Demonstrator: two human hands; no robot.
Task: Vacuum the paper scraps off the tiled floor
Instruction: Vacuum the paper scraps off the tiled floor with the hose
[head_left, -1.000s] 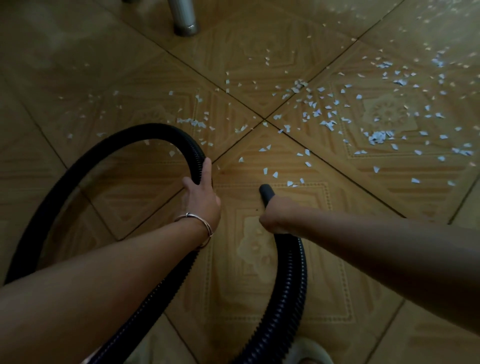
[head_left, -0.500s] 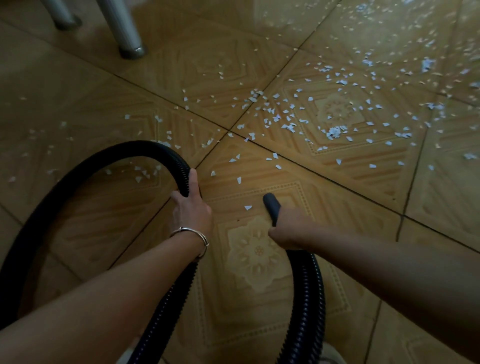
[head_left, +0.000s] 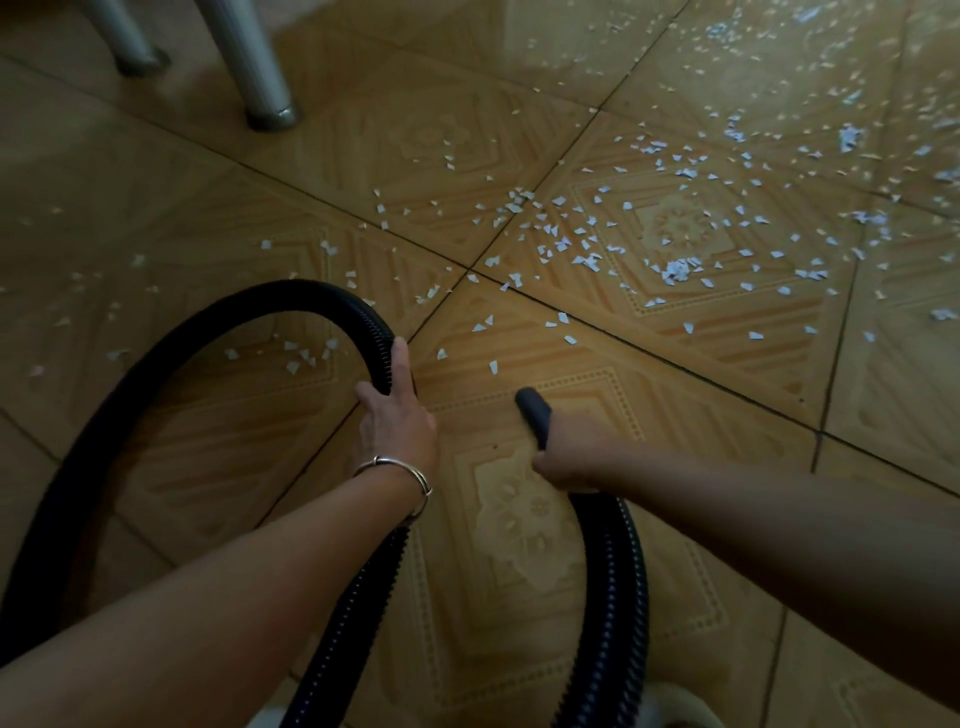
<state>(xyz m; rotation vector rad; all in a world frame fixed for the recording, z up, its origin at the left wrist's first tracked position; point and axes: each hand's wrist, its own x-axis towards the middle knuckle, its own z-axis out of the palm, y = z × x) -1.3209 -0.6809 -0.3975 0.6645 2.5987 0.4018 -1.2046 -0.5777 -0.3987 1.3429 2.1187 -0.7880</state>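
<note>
left grip (head_left: 397, 421) is wrapped round the black ribbed hose (head_left: 291, 295) near the top of its loop, thumb on one side, fingers on the other. right grip (head_left: 576, 457) is clamped on the hose end just behind the dark nozzle (head_left: 532, 413), which is pointed down toward the tiled floor (head_left: 519, 571); contact cannot be told. paper scraps (head_left: 675, 270) are scattered ahead of the nozzle, thickest to the upper right; a few are seen inside the loop. a silver bracelet (head_left: 410, 473) is worn on the left wrist. metal legs (head_left: 249, 67) are noted upper left.
</note>
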